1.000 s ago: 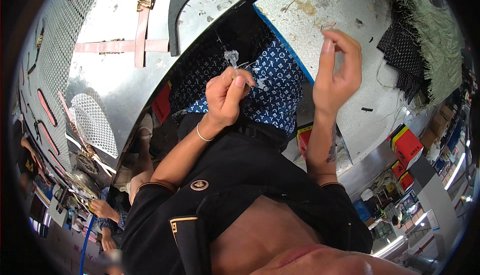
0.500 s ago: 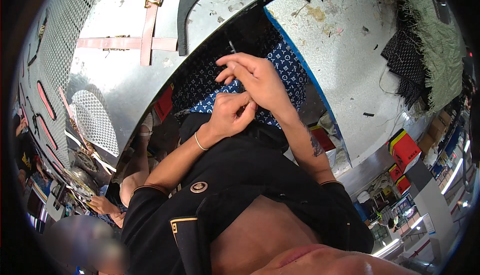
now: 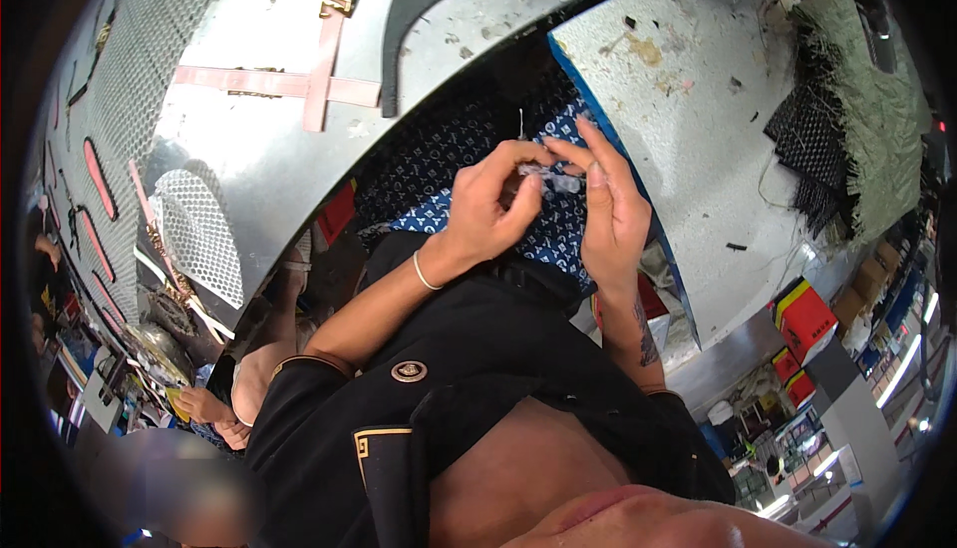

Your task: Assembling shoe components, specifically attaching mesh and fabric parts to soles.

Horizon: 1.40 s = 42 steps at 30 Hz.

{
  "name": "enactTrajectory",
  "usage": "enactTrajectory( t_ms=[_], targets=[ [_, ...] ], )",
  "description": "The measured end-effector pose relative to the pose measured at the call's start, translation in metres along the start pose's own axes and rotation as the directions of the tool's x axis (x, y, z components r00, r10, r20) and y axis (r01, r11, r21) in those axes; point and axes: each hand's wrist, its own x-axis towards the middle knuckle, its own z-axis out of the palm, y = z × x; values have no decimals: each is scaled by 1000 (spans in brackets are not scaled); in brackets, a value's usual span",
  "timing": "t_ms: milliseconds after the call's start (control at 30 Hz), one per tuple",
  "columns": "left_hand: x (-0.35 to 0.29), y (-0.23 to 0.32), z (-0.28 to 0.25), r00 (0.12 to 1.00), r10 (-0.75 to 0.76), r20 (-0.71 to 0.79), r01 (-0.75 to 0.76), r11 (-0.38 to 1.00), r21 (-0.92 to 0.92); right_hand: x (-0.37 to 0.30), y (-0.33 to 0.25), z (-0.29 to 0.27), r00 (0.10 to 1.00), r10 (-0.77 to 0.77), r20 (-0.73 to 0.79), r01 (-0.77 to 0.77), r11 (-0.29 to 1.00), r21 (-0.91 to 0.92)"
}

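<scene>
Above my lap, my left hand [image 3: 490, 201] curls its thumb and index finger toward each other around a small whitish, translucent clump [image 3: 563, 183], whose exact kind I cannot make out. My right hand [image 3: 616, 204] faces it from the right, fingers stretched apart and their tips close to the clump. Under both hands spreads a dark blue cloth with a white pattern [image 3: 543, 239]. A thin pale strand [image 3: 520, 121] shows just above my left fingers.
A metal worktop [image 3: 279, 129] on the left bears pink straps [image 3: 317, 89] with gold lettering and a curved dark piece [image 3: 394, 49]. On the right, a blue-edged board [image 3: 688, 149] carries scraps, black mesh [image 3: 805, 139] and frayed green fabric [image 3: 867, 119]. Another person's hand [image 3: 204, 406] shows at lower left.
My hands were close together, the right above the left. Now they have moved rightward and apart, the right fingers have spread, and the whitish clump has come into sight between them.
</scene>
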Motion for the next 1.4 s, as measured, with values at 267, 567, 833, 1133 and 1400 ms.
enactTrajectory(
  t_ms=[267,567,833,1133,1400],
  targets=[
    [24,30,17,948,298,113,-315,828,464,15,-8,25,925,340,169,-331,503,798],
    [34,54,3,887,336,317,-435,840,325,9,-15,-17,915,402,32,-238,474,847],
    [35,51,10,878,310,365,-396,898,192,31,-18,-44,906,357,-229,-145,768,624],
    [44,60,24,888,360,287,-386,922,37,33,-21,-61,989,-35,-146,78,951,300],
    [56,69,30,966,50,253,8,975,-223,17,-10,-57,976,112,185,-190,852,489]
  ],
)
